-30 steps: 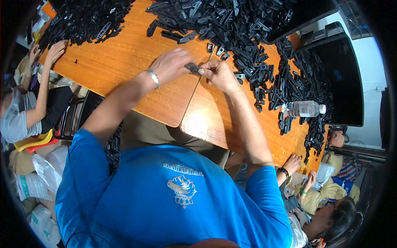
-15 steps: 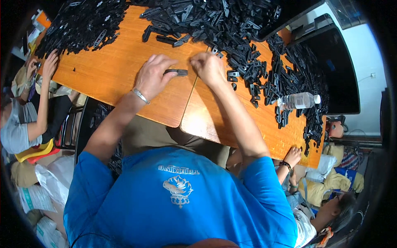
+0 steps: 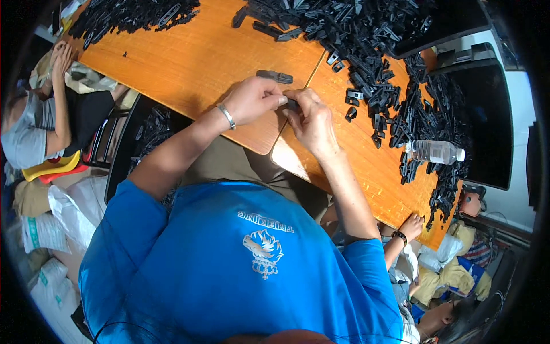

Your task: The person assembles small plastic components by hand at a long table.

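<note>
My left hand (image 3: 255, 102) and my right hand (image 3: 315, 121) meet over the near edge of the table. A small black plastic part (image 3: 292, 104) sits between them, mostly covered by fingers. My right thumb and fingers pinch it, while the closed left thumb and fingers press at its other end. Just beyond my left fingers, a longer black plastic clip (image 3: 275, 76) lies on the wooden table (image 3: 172, 63). Whether those fingers touch the clip, I cannot tell.
Heaps of black plastic parts lie at the far left (image 3: 132, 17) and far right (image 3: 366, 43). A clear bottle (image 3: 435, 152) lies on its side among parts, near dark monitors (image 3: 481, 114). Co-workers' hands rest left (image 3: 62, 57) and right (image 3: 411, 227). A seam crosses the tabletop.
My hands, apart before, have come together around a small black part. The longer clip, earlier in my left hand, now lies on the table. The view has shifted.
</note>
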The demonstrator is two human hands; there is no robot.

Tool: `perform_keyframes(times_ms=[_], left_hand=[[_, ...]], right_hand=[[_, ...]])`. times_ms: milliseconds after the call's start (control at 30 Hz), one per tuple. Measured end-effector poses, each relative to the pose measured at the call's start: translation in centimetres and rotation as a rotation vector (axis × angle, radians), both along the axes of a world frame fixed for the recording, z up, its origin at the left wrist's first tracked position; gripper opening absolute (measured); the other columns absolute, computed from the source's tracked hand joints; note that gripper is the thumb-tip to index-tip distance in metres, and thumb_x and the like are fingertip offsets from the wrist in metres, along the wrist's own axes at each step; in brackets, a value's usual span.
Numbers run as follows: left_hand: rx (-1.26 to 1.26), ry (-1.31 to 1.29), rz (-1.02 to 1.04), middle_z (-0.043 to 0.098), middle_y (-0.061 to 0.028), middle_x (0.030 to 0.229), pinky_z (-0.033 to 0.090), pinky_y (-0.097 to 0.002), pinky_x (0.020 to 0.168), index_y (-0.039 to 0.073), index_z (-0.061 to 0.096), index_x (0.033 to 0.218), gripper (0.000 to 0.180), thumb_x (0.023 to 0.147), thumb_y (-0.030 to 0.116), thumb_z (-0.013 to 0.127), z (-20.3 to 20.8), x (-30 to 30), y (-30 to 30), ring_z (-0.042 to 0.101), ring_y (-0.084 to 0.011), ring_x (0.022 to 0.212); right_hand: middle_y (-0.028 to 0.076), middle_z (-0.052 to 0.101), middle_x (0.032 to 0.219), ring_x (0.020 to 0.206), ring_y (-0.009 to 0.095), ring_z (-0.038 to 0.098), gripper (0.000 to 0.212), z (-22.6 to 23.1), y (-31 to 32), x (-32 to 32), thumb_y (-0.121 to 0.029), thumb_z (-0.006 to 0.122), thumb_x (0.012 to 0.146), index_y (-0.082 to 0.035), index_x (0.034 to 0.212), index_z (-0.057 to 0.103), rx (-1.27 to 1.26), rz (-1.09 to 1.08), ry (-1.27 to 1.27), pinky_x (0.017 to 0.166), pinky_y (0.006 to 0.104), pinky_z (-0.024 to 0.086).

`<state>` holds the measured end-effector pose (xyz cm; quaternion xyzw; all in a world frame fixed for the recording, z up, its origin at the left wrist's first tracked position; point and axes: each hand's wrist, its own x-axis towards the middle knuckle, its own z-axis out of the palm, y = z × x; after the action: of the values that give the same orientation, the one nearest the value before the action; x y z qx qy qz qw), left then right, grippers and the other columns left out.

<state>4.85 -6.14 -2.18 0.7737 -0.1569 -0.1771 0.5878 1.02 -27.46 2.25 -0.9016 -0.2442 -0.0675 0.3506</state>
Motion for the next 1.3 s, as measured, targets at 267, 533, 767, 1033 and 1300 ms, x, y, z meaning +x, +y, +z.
perform_keyframes(times_ms=[267,533,767,1033,1300], left_hand=[[0.389,-0.75,0.362,0.071,-0.0077,0.101,0.057,-0.0392,0.084,0.005,0.075,0.108,0.021,0.091,0.013,0.084,1.1,2.1,1.1,0.07,-0.0246,0.098],[0.405,-0.69,0.271,0.067,-0.0085,0.102,0.055,-0.0451,0.085,0.007,0.074,0.101,0.019,0.087,0.013,0.085,-0.3,3.1,1.7,0.066,-0.0329,0.103],[0.382,-0.664,0.26,0.066,-0.0107,0.099,0.055,-0.0461,0.082,0.005,0.072,0.099,0.019,0.085,0.011,0.085,-0.5,3.9,1.7,0.067,-0.0353,0.094],[0.613,-0.336,-0.165,0.065,-0.0081,0.092,0.055,-0.0422,0.081,0.007,0.074,0.105,0.021,0.085,0.002,0.08,5.1,-1.7,17.1,0.068,-0.0296,0.092],[0.563,-0.513,0.164,0.07,-0.0119,0.116,0.057,-0.0403,0.096,0.004,0.07,0.131,0.033,0.099,0.008,0.07,7.4,4.7,8.5,0.071,-0.028,0.109]], right_hand=[[0.014,0.072,0.104,0.092,0.034,0.074,0.026,-1.4,0.2,4.1,-0.006,0.088,0.082,-0.004,0.106,0.08,-0.008,-0.196,-0.092,0.078,0.0422,0.06],[0.011,0.071,0.098,0.09,0.034,0.072,0.029,-2.7,-1.1,7.7,-0.006,0.089,0.078,-0.007,0.106,0.082,-0.041,-0.104,-0.02,0.078,0.0417,0.058],[0.013,0.068,0.092,0.084,0.036,0.071,0.028,-2.7,1.5,8.4,-0.006,0.088,0.078,-0.007,0.105,0.081,-0.085,0.004,-0.141,0.072,0.0436,0.057],[0.014,0.074,0.098,0.088,0.037,0.073,0.02,9.0,4.2,-1.4,-0.012,0.082,0.089,-0.005,0.107,0.079,0.098,0.29,0.005,0.074,0.0451,0.06],[0.007,0.064,0.087,0.07,0.024,0.066,0.028,17.8,7.1,-10.6,-0.019,0.073,0.086,-0.001,0.109,0.077,0.688,0.507,-0.113,0.056,0.0344,0.053]])
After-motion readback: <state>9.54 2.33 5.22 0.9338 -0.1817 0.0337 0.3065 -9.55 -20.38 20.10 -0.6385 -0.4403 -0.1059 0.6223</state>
